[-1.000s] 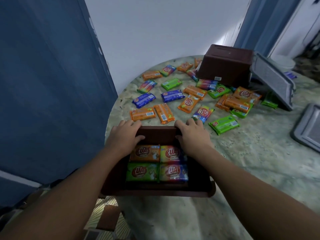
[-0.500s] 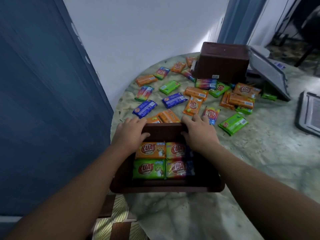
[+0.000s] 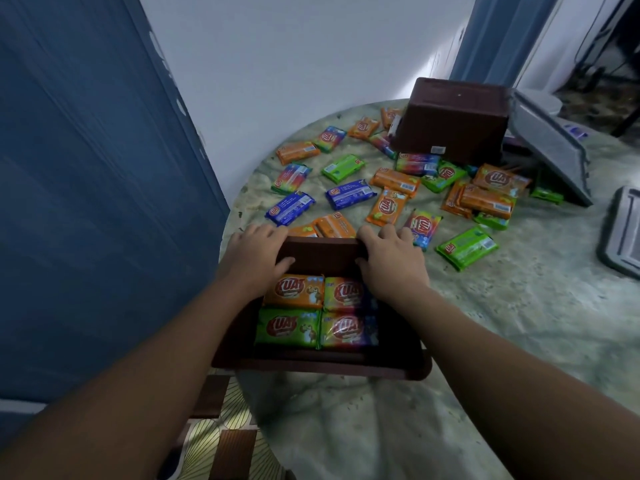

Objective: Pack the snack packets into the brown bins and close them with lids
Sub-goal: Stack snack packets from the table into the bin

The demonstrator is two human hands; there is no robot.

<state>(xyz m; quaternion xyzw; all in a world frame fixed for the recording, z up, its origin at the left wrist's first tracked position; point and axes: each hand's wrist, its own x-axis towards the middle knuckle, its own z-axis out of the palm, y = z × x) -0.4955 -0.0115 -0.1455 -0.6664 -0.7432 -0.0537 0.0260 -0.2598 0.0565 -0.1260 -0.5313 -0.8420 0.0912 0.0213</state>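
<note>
Left hand (image 3: 254, 254) and right hand (image 3: 391, 261) grip far wall of open brown bin (image 3: 322, 367), thumbs inside; bin has slid further onto marble table (image 3: 519, 323) since a second ago. Four packets inside; many loose snack packets (image 3: 349, 194) remain, lid not yet fitted

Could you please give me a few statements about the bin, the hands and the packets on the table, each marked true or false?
1. Both hands hold the far wall of the open brown bin. True: the left hand and right hand grip it.
2. The open bin is empty. False: four snack packets lie in it.
3. The second brown bin stands upright. False: it is tipped over.
4. Loose packets lie on the table. True.
5. A lid covers the open bin. False: a grey lid leans beside the far bin.
</note>
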